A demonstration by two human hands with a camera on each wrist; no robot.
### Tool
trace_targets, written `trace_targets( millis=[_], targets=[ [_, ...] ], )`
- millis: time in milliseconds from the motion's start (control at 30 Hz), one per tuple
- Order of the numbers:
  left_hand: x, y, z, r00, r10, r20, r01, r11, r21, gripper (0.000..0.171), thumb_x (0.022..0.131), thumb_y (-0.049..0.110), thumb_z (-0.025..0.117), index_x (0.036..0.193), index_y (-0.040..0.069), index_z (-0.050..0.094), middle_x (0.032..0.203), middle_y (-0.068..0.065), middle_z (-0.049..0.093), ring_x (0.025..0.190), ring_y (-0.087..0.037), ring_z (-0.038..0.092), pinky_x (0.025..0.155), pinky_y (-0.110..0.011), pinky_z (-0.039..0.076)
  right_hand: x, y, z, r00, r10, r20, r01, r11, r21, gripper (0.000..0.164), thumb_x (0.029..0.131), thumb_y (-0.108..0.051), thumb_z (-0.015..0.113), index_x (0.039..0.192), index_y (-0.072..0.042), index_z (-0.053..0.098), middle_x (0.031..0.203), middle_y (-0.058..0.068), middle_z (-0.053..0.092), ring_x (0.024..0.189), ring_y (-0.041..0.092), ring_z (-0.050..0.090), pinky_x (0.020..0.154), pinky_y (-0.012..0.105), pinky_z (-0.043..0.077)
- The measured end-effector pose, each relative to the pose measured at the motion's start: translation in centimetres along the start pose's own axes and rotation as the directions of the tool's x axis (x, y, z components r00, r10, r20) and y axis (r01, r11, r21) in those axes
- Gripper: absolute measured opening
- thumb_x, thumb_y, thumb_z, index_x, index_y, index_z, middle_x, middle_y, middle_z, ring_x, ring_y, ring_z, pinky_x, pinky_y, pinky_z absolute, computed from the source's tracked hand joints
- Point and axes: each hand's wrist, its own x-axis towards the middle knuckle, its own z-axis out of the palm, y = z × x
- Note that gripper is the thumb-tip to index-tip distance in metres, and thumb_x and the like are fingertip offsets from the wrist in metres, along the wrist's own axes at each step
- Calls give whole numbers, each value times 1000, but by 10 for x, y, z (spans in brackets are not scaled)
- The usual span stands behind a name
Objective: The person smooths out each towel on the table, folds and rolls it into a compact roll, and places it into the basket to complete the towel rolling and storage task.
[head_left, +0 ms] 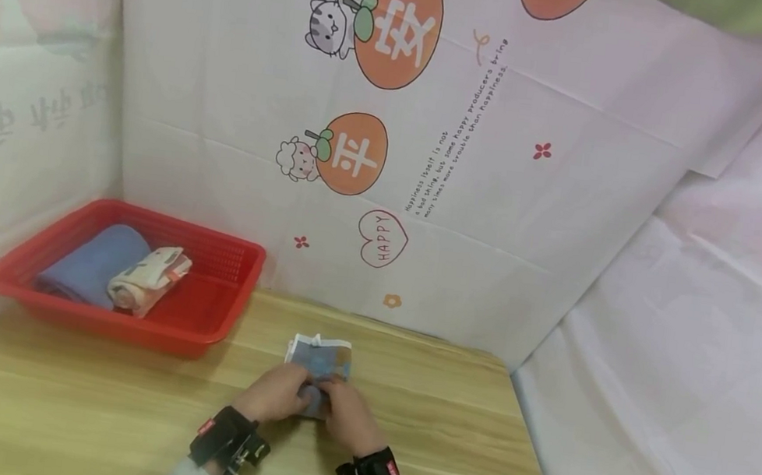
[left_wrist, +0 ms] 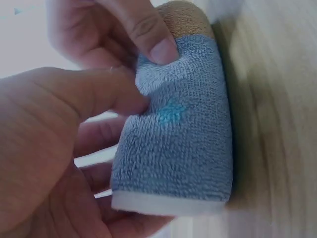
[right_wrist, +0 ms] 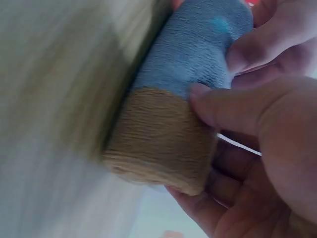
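A blue-grey towel (head_left: pixel 320 358) with a brown part and a white edge lies folded into a thick bundle on the table. My left hand (head_left: pixel 274 393) grips its near left side, thumb on top and fingers underneath. From the other side my right hand (head_left: pixel 349 417) holds the same towel, its thumb pressing on the upper face. In the left wrist view a small turquoise mark shows on the towel (left_wrist: pixel 188 148), close to the left thumb. The right wrist view shows the towel's brown end (right_wrist: pixel 158 134) beside the right thumb. Both hands hide part of the bundle.
On the left of the wooden table (head_left: pixel 443 433) stands a red plastic basket (head_left: pixel 130 333). Inside it lie a rolled blue towel (head_left: pixel 100 256) and a rolled cream patterned towel (head_left: pixel 154 274). White printed sheets (head_left: pixel 481 225) rise behind and at both sides.
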Motion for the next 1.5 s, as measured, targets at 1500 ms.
trace_targets(
  millis=[1500],
  targets=[
    [-3,1,-16,979,102,177,-76,986,-149,36,88,0,70,123,-2,70,120,-16,72,110,-31,66,91,-41,54,-8,19,-12,980,66,190,-127,936,329,41,108,-25,48,139,-1,58,87,9,64,66,8,49,70,26,43]
  ],
)
